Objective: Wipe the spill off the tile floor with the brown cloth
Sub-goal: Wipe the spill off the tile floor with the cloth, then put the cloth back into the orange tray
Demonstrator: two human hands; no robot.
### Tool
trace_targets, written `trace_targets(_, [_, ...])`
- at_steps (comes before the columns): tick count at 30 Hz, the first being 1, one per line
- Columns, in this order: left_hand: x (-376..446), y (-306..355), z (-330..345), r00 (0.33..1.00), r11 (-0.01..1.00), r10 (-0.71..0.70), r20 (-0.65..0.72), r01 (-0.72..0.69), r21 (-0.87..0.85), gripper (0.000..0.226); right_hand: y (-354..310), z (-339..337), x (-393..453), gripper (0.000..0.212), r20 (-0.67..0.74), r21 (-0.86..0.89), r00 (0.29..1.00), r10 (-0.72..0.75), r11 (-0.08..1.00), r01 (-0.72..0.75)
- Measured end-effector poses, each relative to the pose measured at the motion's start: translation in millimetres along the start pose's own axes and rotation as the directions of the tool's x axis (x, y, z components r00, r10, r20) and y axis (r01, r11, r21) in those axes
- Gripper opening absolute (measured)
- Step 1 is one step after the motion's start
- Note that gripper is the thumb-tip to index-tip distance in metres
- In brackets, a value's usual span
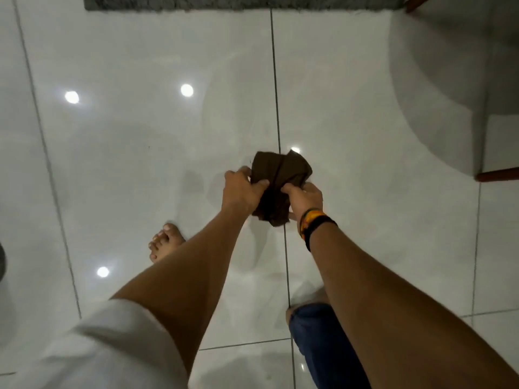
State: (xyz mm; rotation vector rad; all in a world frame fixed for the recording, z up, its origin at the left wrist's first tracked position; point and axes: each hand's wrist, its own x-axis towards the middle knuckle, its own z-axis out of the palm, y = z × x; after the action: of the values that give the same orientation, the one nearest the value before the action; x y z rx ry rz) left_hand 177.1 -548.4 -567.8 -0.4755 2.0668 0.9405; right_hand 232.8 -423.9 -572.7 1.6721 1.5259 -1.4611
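Observation:
The brown cloth [276, 181] is bunched up in mid-air above the glossy white tile floor [140, 164]. My left hand [243, 189] grips its left side and my right hand [304, 196] grips its lower right part; the right wrist wears dark and orange bands. Faint wet smears [196, 182] show on the tile just left of and below my hands, near a dark grout line. No distinct puddle stands out among the reflections.
A grey rug [241, 1] lies along the top edge. Wooden chair legs [497, 175] stand at the right and top right. My bare left foot [165, 241] and blue-trousered right leg [317, 341] are on the tiles below.

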Motion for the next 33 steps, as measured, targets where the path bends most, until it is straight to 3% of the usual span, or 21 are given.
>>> trace_targets(5, [-108,59,-67,0.971,0.974,0.223,0.082,-0.218,-0.063,0.032,-42,-58,-125,0.023,0.064,0.221,0.998,0.004,0.975,-0.018])
trace_targets(7, [-157,99,-99,0.934,0.938,0.347,0.080,-0.345,-0.042,0.033,-71,-88,-191,0.017,0.109,0.305,0.994,0.003,0.952,-0.036])
trace_targets(10, [-236,172,-145,0.876,0.883,0.465,0.131,-0.469,-0.002,0.035,-125,-137,-291,0.028,0.158,0.372,0.986,-0.047,0.928,-0.015])
trace_targets(12, [-291,223,-171,0.842,0.853,0.515,0.162,-0.521,-0.002,0.035,-159,-172,-350,0.032,0.109,0.373,0.988,-0.109,0.926,0.062])
trace_targets(17, [-390,333,-206,0.787,0.807,0.585,0.198,-0.588,-0.047,0.032,-224,-246,-455,0.008,-0.049,0.415,0.972,-0.228,0.881,0.228])
trace_targets(22, [-428,412,-193,0.769,0.802,0.592,0.240,-0.591,-0.088,0.038,-269,-312,-479,0.029,-0.261,0.341,0.920,-0.292,0.864,0.371])
trace_targets(26, [-434,468,-156,0.744,0.787,0.605,0.282,-0.612,-0.075,0.041,-303,-369,-471,0.015,-0.356,0.360,0.886,-0.298,0.831,0.424])
trace_targets(31, [-423,530,-85,0.758,0.809,0.567,0.323,-0.586,-0.047,0.042,-336,-443,-421,0.023,-0.389,0.353,0.884,-0.259,0.844,0.403])
trace_targets(33, [-413,558,-50,0.769,0.826,0.544,0.334,-0.562,-0.051,0.041,-355,-473,-389,0.009,-0.393,0.355,0.883,-0.256,0.844,0.403])
